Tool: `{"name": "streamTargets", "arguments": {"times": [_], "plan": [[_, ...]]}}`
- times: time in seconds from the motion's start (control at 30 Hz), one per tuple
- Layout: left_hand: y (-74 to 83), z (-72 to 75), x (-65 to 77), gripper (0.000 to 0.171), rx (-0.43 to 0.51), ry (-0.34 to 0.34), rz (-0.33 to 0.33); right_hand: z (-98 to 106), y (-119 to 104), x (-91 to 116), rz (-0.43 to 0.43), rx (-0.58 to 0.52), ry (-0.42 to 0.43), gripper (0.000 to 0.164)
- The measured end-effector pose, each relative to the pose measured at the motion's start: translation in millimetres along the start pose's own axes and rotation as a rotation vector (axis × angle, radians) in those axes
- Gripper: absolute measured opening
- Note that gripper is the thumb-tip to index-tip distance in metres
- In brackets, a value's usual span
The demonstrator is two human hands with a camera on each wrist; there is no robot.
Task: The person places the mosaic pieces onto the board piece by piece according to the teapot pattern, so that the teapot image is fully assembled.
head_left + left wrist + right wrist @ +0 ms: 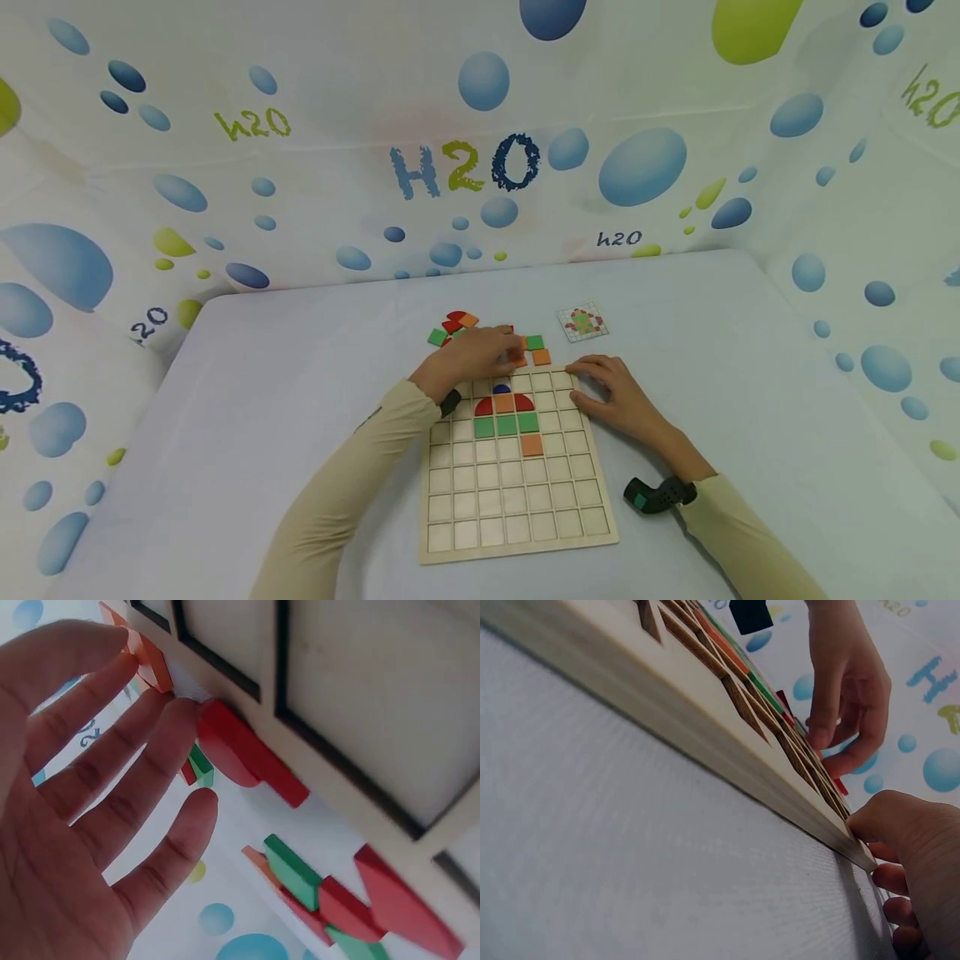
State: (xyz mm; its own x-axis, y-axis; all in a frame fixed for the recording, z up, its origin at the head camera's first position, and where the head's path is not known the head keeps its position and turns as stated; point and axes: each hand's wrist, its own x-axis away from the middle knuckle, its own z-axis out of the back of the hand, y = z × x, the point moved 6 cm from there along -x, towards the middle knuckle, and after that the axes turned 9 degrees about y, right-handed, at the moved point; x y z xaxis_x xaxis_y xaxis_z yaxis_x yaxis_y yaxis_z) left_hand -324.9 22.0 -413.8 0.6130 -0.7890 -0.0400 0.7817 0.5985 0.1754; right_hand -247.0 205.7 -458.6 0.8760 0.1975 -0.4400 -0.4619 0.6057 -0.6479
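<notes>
A wooden grid board [487, 500] lies on the white table with red, orange, green and blue pieces set in its upper cells. Beyond its far edge, my left hand [480, 354] pinches an orange square tile [152, 664] between thumb and index finger, its other fingers spread. At the board's far right corner, my right hand [618, 392] holds the frame, thumb at the side and index finger at the corner. A red piece [225, 742] lies by the board's edge below the left fingers. The left hand covers part of the loose pieces in the head view.
Loose green, red and orange pieces [452, 323] lie left of the left hand. A green tile [535, 342] and another orange tile [542, 357] lie to its right. A small pattern card [582, 322] rests farther back. Behind the table hangs a printed curtain [322, 200].
</notes>
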Motion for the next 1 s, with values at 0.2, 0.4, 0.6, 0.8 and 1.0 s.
{"name": "streamTargets", "arguments": {"times": [0.2, 0.4, 0.6, 0.8, 1.0], "plan": [[1.3, 0.3, -4.1, 0.016, -0.058, -0.002, 0.010, 0.6, -0.7, -0.3, 0.007, -0.004, 0.011, 0.038], [-0.4, -1.4, -5.4, 0.015, -0.055, 0.005, 0.039, 0.5, -0.8, -0.6, 0.021, 0.000, 0.022, 0.037], [-0.3, -2.1, -4.5, 0.016, -0.065, -0.023, 0.059, 0.4, -0.4, -0.2, 0.021, 0.005, 0.015, 0.037], [0.5, -1.3, -4.6, 0.016, -0.075, -0.026, 0.072, 0.1, -0.7, 0.2, 0.013, 0.007, 0.006, 0.038], [0.1, -1.8, -1.2, 0.014, -0.069, -0.014, 0.057, -0.5, -0.3, 0.7, 0.014, 0.008, 0.004, 0.038]]}}
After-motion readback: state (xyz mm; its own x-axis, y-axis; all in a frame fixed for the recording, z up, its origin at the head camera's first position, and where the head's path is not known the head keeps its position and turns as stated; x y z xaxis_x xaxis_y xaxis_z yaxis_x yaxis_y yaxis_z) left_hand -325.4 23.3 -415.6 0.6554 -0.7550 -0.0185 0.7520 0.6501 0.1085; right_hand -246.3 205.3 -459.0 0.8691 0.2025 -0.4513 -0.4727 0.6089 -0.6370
